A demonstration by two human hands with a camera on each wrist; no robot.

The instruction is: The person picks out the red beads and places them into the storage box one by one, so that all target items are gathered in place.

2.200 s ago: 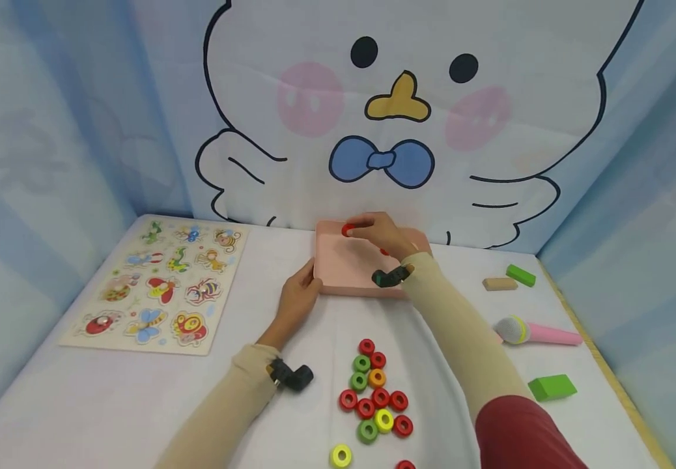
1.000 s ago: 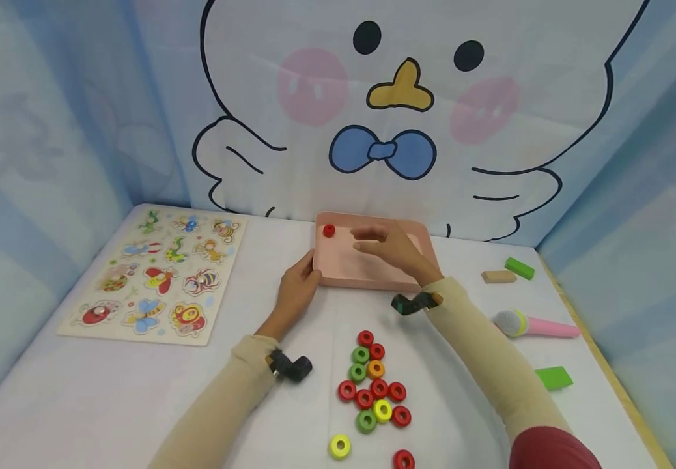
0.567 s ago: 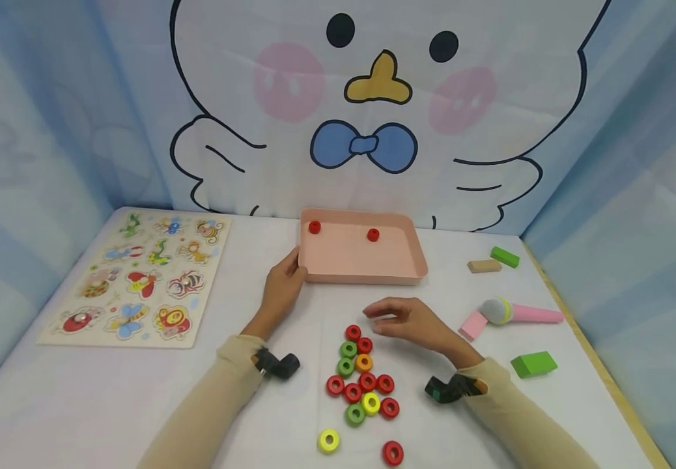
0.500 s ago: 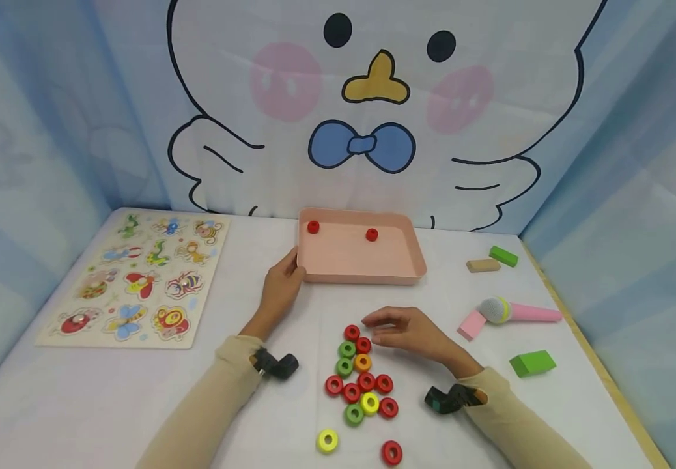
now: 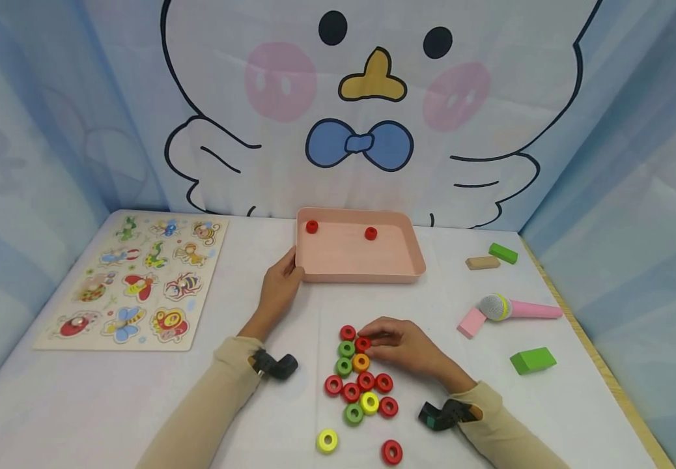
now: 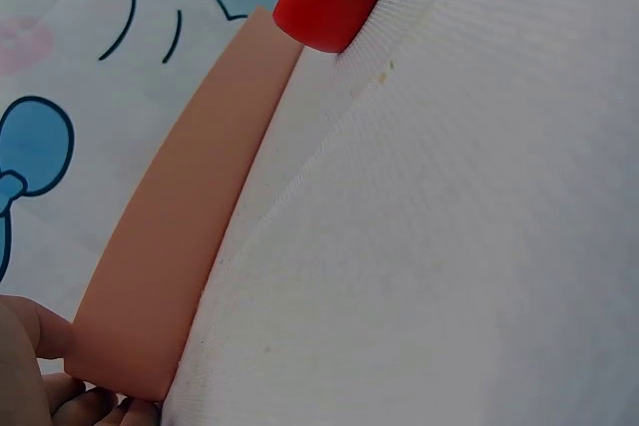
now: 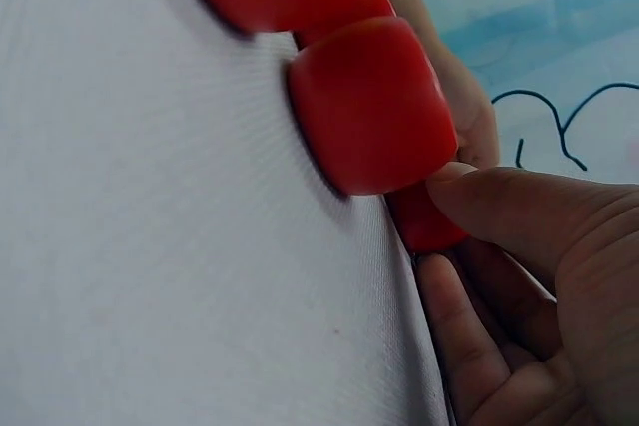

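Observation:
A pink tray (image 5: 361,276) stands at the back centre with two red rings (image 5: 312,227) inside it. My left hand (image 5: 278,286) grips the tray's near left corner; its fingers (image 6: 40,371) show by the tray wall (image 6: 180,246) in the left wrist view. Several red, green, yellow and orange rings (image 5: 361,387) lie in a pile nearer me. My right hand (image 5: 399,344) is at the pile's far end, pinching a red ring (image 5: 363,344). In the right wrist view my thumb (image 7: 519,207) presses that red ring (image 7: 424,221).
An animal peg puzzle board (image 5: 139,280) lies at the left. To the right are a toy microphone (image 5: 520,307), a pink block (image 5: 470,322), a green wedge (image 5: 533,360), and green (image 5: 503,253) and tan (image 5: 482,262) bars. A yellow ring (image 5: 327,441) and a red ring (image 5: 392,451) lie apart, near me.
My right hand left a second red ring in the tray, drew back to the pile and closed its fingers on a red ring. My left hand stayed on the tray corner.

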